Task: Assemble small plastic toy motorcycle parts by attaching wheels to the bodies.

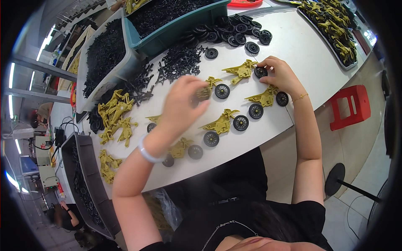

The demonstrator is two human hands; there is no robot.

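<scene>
My right hand (276,75) pinches a black spoked wheel (260,72) at the front end of a yellow toy motorcycle body (239,72) lying on the table. Blurred by motion, my left hand (184,102) has its fingers curled about a round, dark, smeared thing (202,93) that looks like a wheel. Just past it lies another yellow body (212,81) with a wheel (222,90) at one end. Nearer to me, yellow bodies with two wheels each lie flat: one right of centre (263,98), one in the middle (220,123), one below my left wrist (180,147).
Loose black wheels (240,31) and small black forked parts (180,62) are heaped at the back. A teal bin (176,25), a whitish bin (104,75) and a grey crate (90,167) edge the left. Yellow bodies pile up (115,113). A loaded tray (328,37) stands far right, beyond a red stool (349,106).
</scene>
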